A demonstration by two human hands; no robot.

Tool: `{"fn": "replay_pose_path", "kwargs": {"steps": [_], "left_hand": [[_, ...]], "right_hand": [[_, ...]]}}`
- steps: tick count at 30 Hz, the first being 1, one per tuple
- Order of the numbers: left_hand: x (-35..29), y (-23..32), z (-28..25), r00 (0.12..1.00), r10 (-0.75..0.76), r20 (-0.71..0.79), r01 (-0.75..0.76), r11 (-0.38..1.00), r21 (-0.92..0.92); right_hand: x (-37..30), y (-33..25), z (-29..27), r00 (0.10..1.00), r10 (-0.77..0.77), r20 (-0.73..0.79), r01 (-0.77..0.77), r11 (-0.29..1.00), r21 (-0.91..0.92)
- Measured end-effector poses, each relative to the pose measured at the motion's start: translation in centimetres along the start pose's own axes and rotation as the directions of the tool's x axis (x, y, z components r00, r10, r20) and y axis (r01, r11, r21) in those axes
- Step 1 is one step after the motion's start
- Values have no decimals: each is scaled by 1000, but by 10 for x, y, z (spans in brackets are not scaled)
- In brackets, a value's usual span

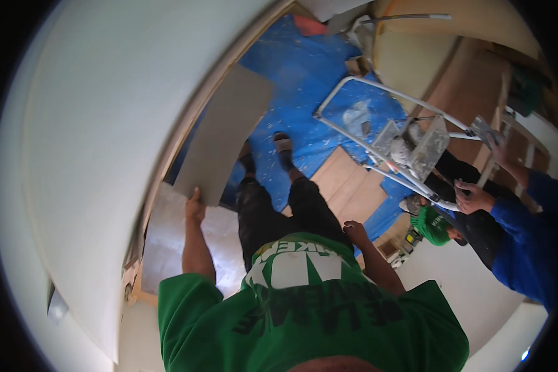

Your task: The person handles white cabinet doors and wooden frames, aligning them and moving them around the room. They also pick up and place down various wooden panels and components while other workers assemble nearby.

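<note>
My left hand (194, 206) grips the near end of a long, flat grey board (226, 133), with fingers at its edge. The board lies at a slant along the foot of the pale wall, left of my legs. Below its near end is a shiny silvery-grey sheet (183, 239). My right hand (355, 232) hangs beside my right thigh with its fingers loosely apart. Nothing shows in it, though part of the palm is hidden.
Blue sheeting (301, 74) spattered with white covers the floor. Wooden panels (347, 189) lie right of my feet. A white metal stepladder (347, 127) stands farther right. Two people are there, one in a green cap (429, 224), one in blue sleeves (527, 232) holding a flat trowel (482, 131).
</note>
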State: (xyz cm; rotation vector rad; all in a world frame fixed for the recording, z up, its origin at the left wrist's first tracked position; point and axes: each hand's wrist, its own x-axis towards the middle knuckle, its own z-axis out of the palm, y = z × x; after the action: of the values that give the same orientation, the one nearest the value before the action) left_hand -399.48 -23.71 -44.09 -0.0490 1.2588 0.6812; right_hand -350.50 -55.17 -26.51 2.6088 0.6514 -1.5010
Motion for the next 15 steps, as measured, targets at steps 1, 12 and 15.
{"fn": "replay_pose_path", "kwargs": {"steps": [1,12,15], "left_hand": [[10,1,7,1000,0,12,0,1000,27],[67,4,-10,953,99,-287,-10,955,295],[70,7,-10,804,250,-539,218,720,659]], "right_hand": [[1,5,-6,998,57,-41,-56,997,45],[-1,-28,-14,985,93,-148,-67,982,174],[-14,-40,0,980,28,-197,-4,992,125]]}}
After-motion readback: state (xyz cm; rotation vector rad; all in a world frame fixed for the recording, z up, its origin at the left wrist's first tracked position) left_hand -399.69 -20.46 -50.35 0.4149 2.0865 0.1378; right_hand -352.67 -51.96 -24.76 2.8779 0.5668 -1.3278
